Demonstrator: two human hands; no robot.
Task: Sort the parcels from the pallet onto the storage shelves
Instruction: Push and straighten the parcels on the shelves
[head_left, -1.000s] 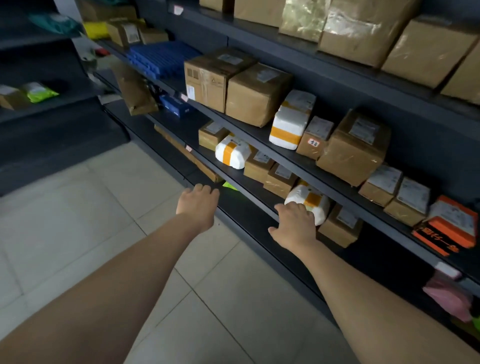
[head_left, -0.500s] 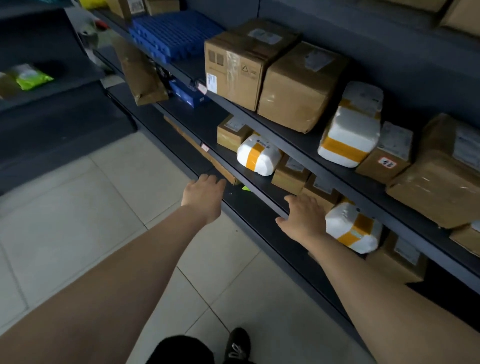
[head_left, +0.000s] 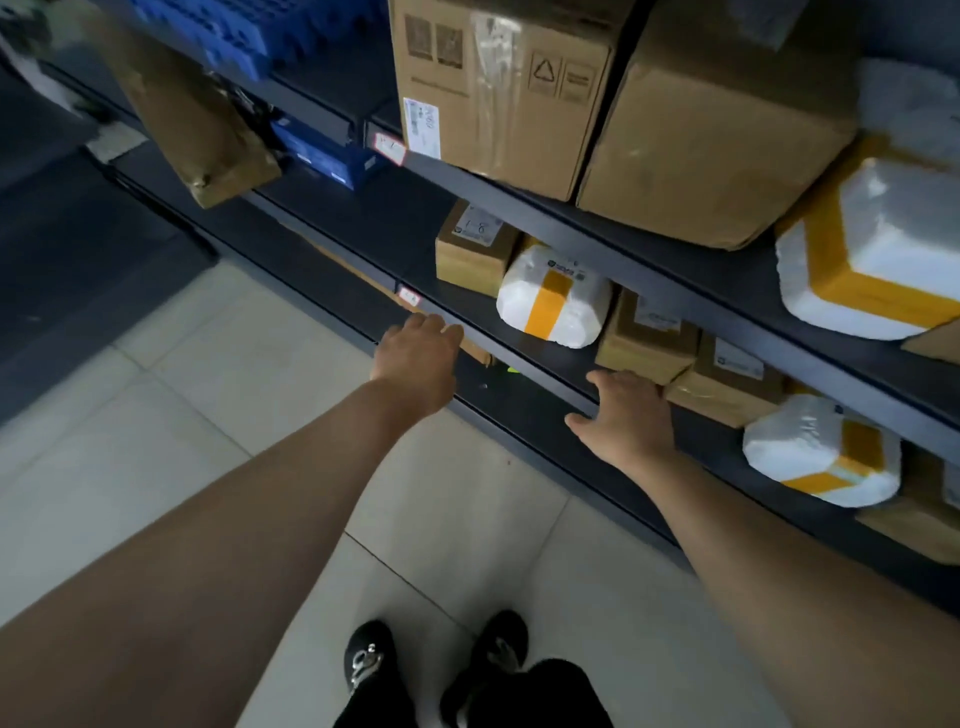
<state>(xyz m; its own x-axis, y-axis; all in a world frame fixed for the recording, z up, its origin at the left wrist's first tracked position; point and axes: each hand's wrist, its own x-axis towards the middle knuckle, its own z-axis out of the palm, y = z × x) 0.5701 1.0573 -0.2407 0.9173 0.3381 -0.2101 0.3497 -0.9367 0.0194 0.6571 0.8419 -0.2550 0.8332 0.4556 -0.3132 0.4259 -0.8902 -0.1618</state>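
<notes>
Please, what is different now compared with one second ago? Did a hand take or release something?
The right hand has drawn left, away from the white orange-taped parcel now to its right on the shelf. Its fingers were against the parcel; now they are apart and hold nothing. The view tilted down, so the shoes show. The left hand stays open at the shelf edge; nothing else moved.

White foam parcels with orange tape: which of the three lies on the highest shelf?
The white foam parcel with orange tape at the far right, beside the large brown cardboard boxes; the other two lie lower.
</notes>
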